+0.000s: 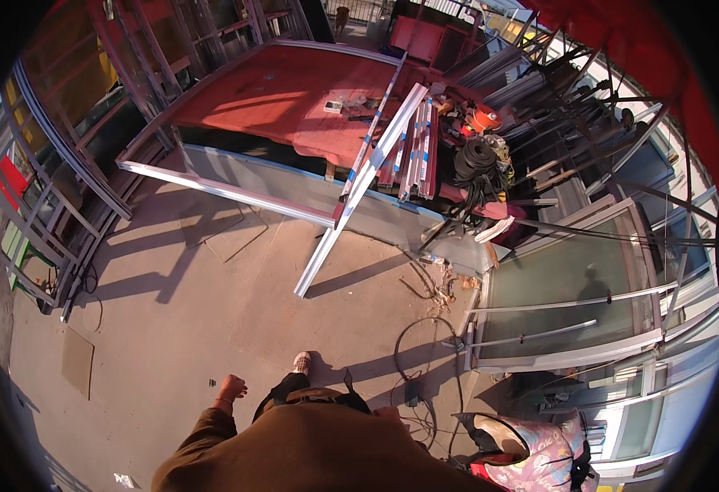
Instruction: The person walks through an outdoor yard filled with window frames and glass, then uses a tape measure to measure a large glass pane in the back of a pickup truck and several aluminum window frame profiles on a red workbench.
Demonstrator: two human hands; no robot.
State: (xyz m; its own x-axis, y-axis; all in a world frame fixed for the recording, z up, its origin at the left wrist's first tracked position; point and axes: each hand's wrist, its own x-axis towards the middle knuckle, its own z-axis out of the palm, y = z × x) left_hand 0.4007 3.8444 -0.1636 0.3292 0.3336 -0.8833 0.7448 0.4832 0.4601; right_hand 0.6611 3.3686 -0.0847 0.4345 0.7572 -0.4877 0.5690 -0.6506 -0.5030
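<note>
My left hand (232, 388) hangs beside my body over the concrete floor. Its fingers are curled in and nothing shows in them. Of my right hand (388, 414) only a small patch shows by my body's right edge; its fingers are hidden. Both hands are well apart from the workbench. Ahead, a large pale metal frame (228, 193) lies over a bench with a red cover (294, 102). A long white profile bar (367, 176) lies slanted across the frame's near right corner, its near end jutting out over the floor.
Several profile strips (417, 156), an orange tool (484, 120) and a black coil (476, 161) lie on the bench's right. A glazed panel (564, 279) leans at right. Cables (413, 369) loop over the floor near a patterned cushion (540, 451). Metal racks (56, 213) stand left.
</note>
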